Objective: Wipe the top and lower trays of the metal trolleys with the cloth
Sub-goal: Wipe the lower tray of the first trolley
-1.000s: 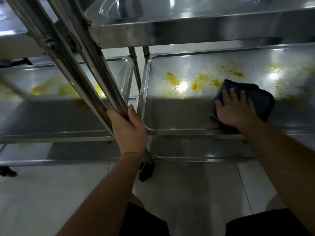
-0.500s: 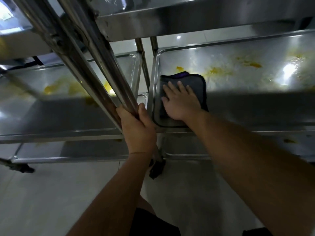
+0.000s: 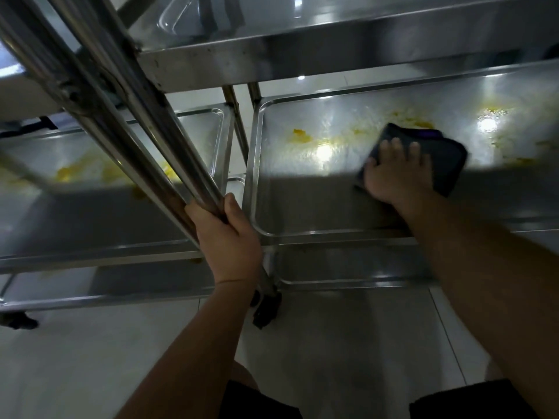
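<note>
**Cloth pressed flat on the right trolley's middle tray**

Right hand (image 3: 390, 173) flat on the dark cloth (image 3: 435, 155), fingers straight and slightly spread, palm pressing the cloth down onto the middle tray (image 3: 302, 201) of the right-hand trolley. Cloth folded into a rough square, a purple edge showing at its far side, lying around the middle of the tray, half in the bright patch and half at the edge of the shadow cast by the shelf above. Yellow smears (image 3: 302, 136) on the tray left of the cloth, more yellow (image 3: 496, 111) beyond and to the right of the cloth, near a glare spot. Near half of the tray in shadow, no stains discernible there.

Left hand (image 3: 227, 234) curled round the slanted steel uprights (image 3: 145, 137) just left of the tray's near left corner, thumb wrapped over the tube, fingers hidden behind it. Top tray (image 3: 332, 52) overhead, its front lip running across above the cloth.

Second trolley's tray (image 3: 90, 222) left of the uprights, apart from the right tray by a narrow gap, streaked with yellow stains (image 3: 69, 173) in its lit far half. Lowest tray (image 3: 348, 267) just beneath the middle tray's near rim, dim. Black caster (image 3: 266, 309) below the left hand, on the pale tiled floor (image 3: 90, 358). Dark shorts (image 3: 260, 400) at the bottom edge of view.
</note>
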Demonstrator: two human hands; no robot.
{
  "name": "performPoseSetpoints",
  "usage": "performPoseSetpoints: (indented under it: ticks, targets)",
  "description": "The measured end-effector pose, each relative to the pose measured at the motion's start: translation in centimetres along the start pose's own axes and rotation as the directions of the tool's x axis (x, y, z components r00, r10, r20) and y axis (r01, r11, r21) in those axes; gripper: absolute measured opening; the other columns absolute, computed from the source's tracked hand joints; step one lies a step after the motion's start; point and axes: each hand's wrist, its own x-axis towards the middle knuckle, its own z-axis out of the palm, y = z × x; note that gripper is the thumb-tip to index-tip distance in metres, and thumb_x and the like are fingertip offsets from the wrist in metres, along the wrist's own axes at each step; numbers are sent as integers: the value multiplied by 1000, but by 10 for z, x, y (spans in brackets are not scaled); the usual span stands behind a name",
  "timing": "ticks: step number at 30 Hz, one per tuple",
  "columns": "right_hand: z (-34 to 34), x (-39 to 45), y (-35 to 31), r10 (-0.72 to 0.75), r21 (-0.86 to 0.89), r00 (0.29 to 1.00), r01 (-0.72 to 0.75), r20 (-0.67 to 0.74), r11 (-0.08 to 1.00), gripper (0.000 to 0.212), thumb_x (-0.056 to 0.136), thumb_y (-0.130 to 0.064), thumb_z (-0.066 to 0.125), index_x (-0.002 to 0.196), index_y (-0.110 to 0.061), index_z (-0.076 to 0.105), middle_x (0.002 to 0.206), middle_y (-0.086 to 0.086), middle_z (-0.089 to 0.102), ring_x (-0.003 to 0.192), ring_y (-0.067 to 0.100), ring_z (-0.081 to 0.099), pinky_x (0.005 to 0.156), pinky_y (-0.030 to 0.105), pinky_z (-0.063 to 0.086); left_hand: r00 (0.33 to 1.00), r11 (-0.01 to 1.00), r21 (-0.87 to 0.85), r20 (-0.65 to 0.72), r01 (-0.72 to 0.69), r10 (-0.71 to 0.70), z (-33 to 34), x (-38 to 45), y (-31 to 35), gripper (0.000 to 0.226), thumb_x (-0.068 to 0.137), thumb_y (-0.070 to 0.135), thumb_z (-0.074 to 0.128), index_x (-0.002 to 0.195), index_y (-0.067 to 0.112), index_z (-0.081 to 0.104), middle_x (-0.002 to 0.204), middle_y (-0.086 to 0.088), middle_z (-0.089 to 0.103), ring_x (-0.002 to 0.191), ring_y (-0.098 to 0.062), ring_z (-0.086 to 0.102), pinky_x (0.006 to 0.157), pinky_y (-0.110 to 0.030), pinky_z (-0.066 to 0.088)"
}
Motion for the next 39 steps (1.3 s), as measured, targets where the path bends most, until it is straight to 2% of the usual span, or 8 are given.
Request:
performPoseSetpoints:
  ticks: [3, 6, 11, 18, 24, 28, 32, 39]
  targets:
    - [27, -17, -80, -205, -2, 978, 205, 38, 979, 68, 104, -53, 12, 166, -26, 4, 174, -1, -4, 159, 33, -7, 126, 53, -5, 1000, 1000, 12, -2, 19, -19, -1, 1, -3, 15, 105, 50, 47, 110, 49, 33, 85, 0, 58, 71, -10, 64, 64, -19, 52]
    - [55, -45, -153, -396, 7, 914, 397, 88, 918, 67, 105, -54, 9, 166, -26, 1, 173, -2, -7, 158, 32, -12, 125, 53, -10, 1000, 1000, 25, -2, 1, -1, 0, 0, -4, 16, 105, 49, 47, 111, 48, 33, 88, -3, 59, 74, -11, 64, 66, -22, 54]
    - [61, -57, -170, -481, -25, 869, 487, 110, 873, 66, 106, -55, 8, 166, -27, 2, 174, -5, -5, 159, 27, -12, 125, 50, -10, 1000, 999, 53, 22, 11, -12, -3, 3, -6, 18, 104, 51, 47, 115, 49, 33, 95, -4, 61, 82, -16, 67, 71, -32, 58]
    - [30, -43, -47, -475, -49, 875, 481, 92, 875, 71, 102, -63, 8, 165, -32, 3, 173, -11, -3, 159, 21, -6, 126, 47, -4, 998, 996, 70, 30, 46, -49, -5, 2, -6, 22, 104, 57, 46, 118, 47, 32, 100, 12, 59, 88, -12, 70, 76, -30, 59]
    - [-12, -23, 145, -161, -126, 986, 165, 41, 978, 88, 85, -77, -5, 164, -37, 0, 173, -13, -3, 159, 21, 1, 127, 48, 2, 997, 994, 86, 1, 73, -73, -4, 1, -2, 32, 104, 53, 44, 125, 29, 37, 107, -1, 63, 94, -20, 71, 83, -41, 61]
    - [-31, -22, 205, 3, -128, 999, 4, 51, 992, 91, 83, -80, -7, 164, -38, -1, 173, -12, -5, 159, 21, -1, 127, 50, 2, 995, 990, 100, -19, 95, -94, 0, 0, 1, 39, 106, 49, 44, 130, 19, 39, 97, 11, 56, 87, -2, 65, 80, -34, 58]
    - [-25, -33, 158, -37, -94, 998, 42, 54, 995, 82, 93, -72, 0, 165, -32, 1, 174, -8, -4, 159, 28, -1, 127, 53, 2, 995, 992, 86, -42, 92, -88, 2, -1, 5, 36, 107, 48, 43, 131, 22, 38, 102, 23, 49, 90, 23, 55, 73, -2, 43]
    - [16, -74, -18, -392, -53, 906, 405, 160, 913, 74, 101, -65, 15, 165, -31, 1, 173, -9, -8, 159, 26, -10, 127, 49, -6, 997, 993, 99, -16, 70, -69, 0, -1, 8, 21, 108, 42, 43, 121, 32, 31, 100, 17, 52, 90, 18, 59, 68, 1, 41]
